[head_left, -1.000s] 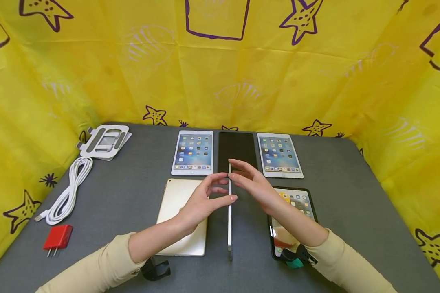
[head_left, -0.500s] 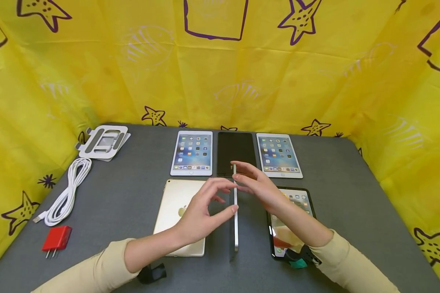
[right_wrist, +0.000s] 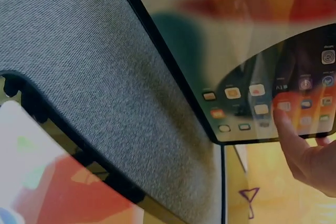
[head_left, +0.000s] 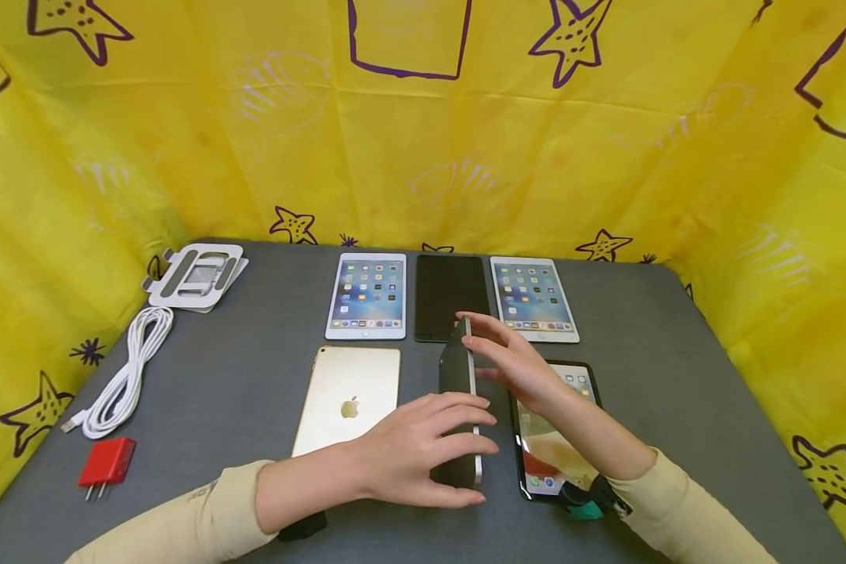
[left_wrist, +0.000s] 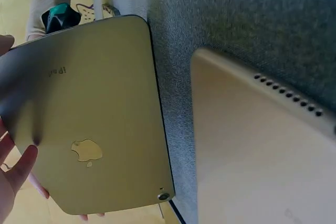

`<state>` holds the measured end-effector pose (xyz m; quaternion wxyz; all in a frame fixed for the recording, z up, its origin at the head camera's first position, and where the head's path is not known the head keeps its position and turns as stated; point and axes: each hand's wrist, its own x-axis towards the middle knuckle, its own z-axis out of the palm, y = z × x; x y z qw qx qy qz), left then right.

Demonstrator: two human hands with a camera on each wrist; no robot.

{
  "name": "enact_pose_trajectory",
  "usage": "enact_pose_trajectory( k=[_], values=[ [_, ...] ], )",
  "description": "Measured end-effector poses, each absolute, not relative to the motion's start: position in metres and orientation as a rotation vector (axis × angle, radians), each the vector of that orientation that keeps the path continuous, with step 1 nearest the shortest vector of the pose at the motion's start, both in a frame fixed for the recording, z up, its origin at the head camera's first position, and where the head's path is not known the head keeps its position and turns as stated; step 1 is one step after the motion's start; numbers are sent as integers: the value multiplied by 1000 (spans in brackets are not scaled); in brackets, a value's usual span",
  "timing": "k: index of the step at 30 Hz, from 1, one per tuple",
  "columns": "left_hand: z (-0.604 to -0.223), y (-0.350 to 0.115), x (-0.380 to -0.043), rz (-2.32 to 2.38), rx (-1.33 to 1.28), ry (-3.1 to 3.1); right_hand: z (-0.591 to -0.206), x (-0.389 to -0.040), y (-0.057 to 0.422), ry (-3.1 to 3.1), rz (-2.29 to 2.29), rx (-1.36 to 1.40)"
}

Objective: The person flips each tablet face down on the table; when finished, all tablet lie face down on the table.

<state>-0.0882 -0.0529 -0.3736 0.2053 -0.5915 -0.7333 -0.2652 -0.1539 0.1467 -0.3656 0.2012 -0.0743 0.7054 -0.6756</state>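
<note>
A grey-backed tablet stands on its long edge between my hands, its top leaning right. Its back, with apple logo and "iPad" lettering, faces left; its lit screen, showing app icons, faces right. My right hand pinches the far upper corner, thumb on the screen side and fingers round the edge. My left hand is spread at the near end, straight fingers reaching over the upper edge and thumb by the near corner. A gold tablet lies face down to the left; a black-rimmed tablet lies screen up under my right forearm.
Along the back lie a white tablet, a dark tablet and another white tablet. At the left are a folded stand, a coiled white cable and a red plug adapter. Yellow cloth walls the table.
The tablet has shifted right and tilted, so its grey back now shows. My left hand has moved toward its near end, fingers spreading over the upper edge. My right hand moves right with it.
</note>
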Motion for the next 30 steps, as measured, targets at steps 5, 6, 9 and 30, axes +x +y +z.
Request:
enact_pose_trajectory(
  k=[5, 6, 9, 30],
  values=[
    [-375, -46, -90, -693, -1680, -2009, -366, -154, 154, 1948, -1904, -187],
    [-376, -45, -90, -690, -1685, -1996, -367, -154, 155, 1945, -1908, -181],
    [-378, -41, -90, -685, -1694, -1973, -368, -153, 160, 1931, -1924, -170],
    [-388, -11, -94, -451, -1843, -2078, -386, -154, 182, 1791, -2067, -61]
  ],
)
